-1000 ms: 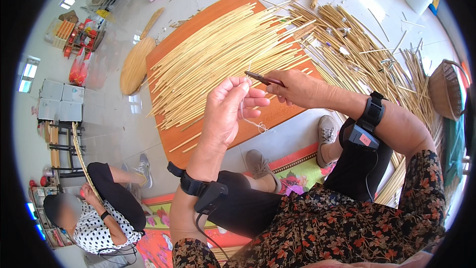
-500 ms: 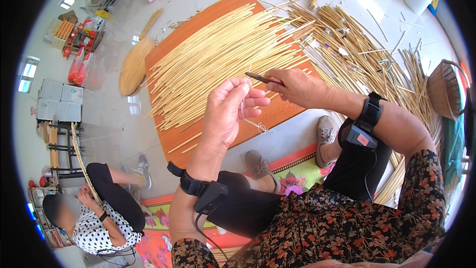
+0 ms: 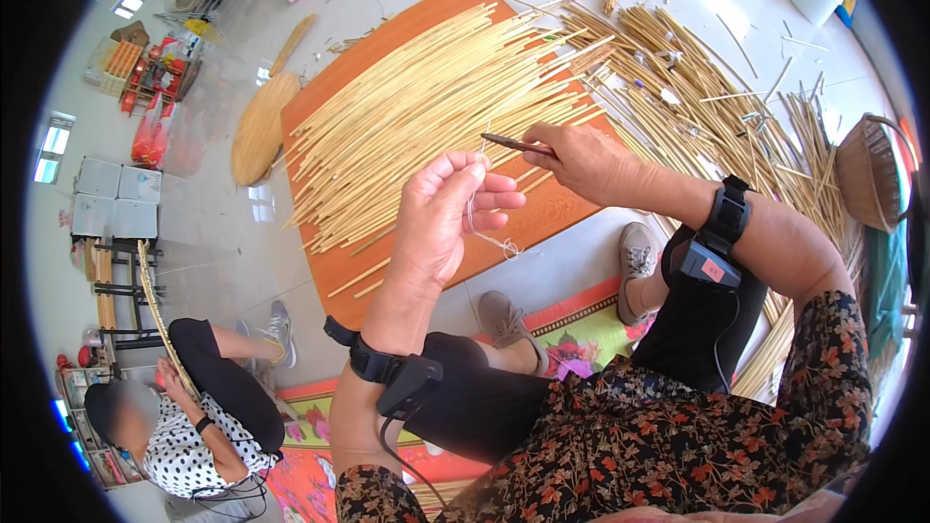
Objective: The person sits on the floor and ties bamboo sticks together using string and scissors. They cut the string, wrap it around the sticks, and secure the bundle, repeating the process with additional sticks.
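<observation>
My left hand (image 3: 441,213) is raised over the near edge of the wooden board, its thumb and index finger pinched together on a white thread (image 3: 472,218). A thin pale tip sticks up above that pinch; I cannot make out whether it is thread or a needle. The thread's loose end hangs in a small tangle below the fingers. To its right, my right hand (image 3: 589,163) grips a dark, slender pointed tool (image 3: 518,143). The tool's tip lies against or very near the pale tip above my left fingertips. The tool's exact kind is unclear.
Many straw-coloured stalks (image 3: 417,107) lie side by side on the brown board (image 3: 528,218). More stalks (image 3: 717,126) are heaped on the floor at right, near a wicker basket (image 3: 869,174). At lower left, a seated person (image 3: 203,436) handles a long pale strip. A patterned mat (image 3: 572,334) lies underfoot.
My right hand has turned slightly and the dark tool's tip has risen a little, with the tool lying flatter. My left hand keeps its pinch almost in place.
</observation>
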### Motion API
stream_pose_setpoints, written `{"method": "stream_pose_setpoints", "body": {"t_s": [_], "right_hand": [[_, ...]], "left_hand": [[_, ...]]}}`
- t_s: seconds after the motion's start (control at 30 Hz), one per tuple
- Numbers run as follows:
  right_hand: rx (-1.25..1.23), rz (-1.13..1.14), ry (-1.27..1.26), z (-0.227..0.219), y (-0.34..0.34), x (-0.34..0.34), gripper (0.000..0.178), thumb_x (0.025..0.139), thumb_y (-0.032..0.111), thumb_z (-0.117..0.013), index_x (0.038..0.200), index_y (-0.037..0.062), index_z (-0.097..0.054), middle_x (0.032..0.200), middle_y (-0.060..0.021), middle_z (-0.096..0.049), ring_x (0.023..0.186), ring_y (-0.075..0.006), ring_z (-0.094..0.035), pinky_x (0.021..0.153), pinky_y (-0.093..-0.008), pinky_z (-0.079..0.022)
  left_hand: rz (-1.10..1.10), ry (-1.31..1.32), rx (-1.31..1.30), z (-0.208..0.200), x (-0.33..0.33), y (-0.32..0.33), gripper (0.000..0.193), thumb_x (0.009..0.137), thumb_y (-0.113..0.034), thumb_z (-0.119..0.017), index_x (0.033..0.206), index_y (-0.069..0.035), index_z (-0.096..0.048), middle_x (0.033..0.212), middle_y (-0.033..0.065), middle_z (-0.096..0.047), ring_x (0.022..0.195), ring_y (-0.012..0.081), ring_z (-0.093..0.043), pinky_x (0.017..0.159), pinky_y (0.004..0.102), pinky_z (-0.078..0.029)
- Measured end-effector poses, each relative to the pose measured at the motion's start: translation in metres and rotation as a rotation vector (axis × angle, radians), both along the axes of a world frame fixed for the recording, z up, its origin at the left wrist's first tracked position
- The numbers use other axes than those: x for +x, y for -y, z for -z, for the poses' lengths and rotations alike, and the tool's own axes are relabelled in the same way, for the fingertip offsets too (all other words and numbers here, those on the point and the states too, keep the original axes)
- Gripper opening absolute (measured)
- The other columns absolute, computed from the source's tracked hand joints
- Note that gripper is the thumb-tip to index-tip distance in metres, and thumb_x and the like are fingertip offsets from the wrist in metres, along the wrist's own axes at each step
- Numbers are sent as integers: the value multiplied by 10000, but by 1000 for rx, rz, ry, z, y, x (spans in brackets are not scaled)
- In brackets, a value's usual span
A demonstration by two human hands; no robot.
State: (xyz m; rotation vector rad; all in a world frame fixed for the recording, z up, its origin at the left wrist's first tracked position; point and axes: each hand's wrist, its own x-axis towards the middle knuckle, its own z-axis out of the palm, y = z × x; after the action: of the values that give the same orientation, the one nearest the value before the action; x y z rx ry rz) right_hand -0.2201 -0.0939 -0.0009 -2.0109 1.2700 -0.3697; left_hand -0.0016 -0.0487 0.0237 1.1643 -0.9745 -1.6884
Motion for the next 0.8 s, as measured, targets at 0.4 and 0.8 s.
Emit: {"method": "stream_pose_setpoints", "body": {"t_s": [0.4,0.8], "right_hand": [[245,-44,106,-8,-2,7,316,1038,277,-546,1131,-12,-632,861,-189,-702,844,-358,-708,783,-445,-561],[-58,-50,-87,-6,-3,4,298,1031,271,-574,1171,11,-616,924,-207,-710,901,-392,-695,786,-459,-556]], "left_hand": [[-20,-29,-7,-1,2,2,136,1047,-109,-512,1082,-15,-604,950,158,-728,864,233,-758,633,270,-611],[-12,-11,5,3,2,3,136,1046,-104,-512,1086,-13,-604,957,156,-730,864,236,-759,645,273,-615]]}}
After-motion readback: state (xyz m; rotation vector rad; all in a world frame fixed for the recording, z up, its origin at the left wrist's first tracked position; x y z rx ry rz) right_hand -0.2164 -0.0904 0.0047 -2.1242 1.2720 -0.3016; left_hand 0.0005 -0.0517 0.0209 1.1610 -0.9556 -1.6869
